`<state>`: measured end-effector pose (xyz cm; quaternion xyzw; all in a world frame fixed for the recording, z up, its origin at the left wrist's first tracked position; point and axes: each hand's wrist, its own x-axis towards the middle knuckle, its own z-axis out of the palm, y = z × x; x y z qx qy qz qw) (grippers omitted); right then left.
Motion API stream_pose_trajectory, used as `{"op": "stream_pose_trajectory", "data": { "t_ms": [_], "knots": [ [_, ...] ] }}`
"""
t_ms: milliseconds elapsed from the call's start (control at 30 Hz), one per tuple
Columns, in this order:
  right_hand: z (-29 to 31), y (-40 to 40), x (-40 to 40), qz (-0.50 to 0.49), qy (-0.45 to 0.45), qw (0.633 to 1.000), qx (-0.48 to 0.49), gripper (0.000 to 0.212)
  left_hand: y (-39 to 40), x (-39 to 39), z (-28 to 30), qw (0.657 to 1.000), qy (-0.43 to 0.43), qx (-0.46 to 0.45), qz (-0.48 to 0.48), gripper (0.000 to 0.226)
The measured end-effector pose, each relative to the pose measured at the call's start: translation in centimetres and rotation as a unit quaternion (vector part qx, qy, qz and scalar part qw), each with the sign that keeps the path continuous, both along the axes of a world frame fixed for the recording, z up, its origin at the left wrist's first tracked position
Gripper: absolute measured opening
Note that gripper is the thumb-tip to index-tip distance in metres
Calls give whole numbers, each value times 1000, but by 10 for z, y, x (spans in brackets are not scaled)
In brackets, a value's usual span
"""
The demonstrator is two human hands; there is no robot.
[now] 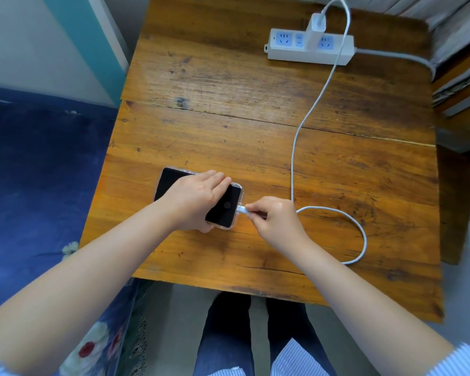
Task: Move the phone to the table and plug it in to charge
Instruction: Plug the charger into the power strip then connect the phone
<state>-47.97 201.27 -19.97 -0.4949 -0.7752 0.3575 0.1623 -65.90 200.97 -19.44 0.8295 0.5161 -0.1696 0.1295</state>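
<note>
A black phone (pixel 223 207) in a clear case lies flat on the wooden table (pixel 255 118), near its front left. My left hand (pixel 194 198) lies across the phone's middle, fingers wrapped over both long edges. My right hand (pixel 276 215) pinches the white plug of the charging cable (pixel 293 164) against the phone's right end. A faint fingerprint icon shows on the dark screen. The cable loops on the table behind my right hand and runs up to a white charger (pixel 316 27) in the power strip (pixel 310 47).
The white power strip lies at the table's far right, its grey cord leaving to the right. A blue floral bedspread (pixel 38 185) lies left of the table. Stacked boards (pixel 459 85) stand at the right edge. My legs are below the table's front edge.
</note>
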Motion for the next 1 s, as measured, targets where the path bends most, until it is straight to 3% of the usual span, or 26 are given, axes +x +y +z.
{"op": "stream_pose_trajectory", "data": {
  "t_ms": [233,367,633,1000],
  "knots": [
    [-23,28,-20,6,-75,997,8,20,35,-15,-7,998,2,-31,57,99],
    [-30,44,-21,-45,-108,991,58,29,53,-23,-9,994,-1,-22,111,100],
    [-38,76,-10,-68,-188,978,64,28,92,-17,-15,989,28,-32,141,99],
    [-38,78,-6,-46,-190,975,106,29,85,-16,-22,991,24,-13,130,94]
  ]
}}
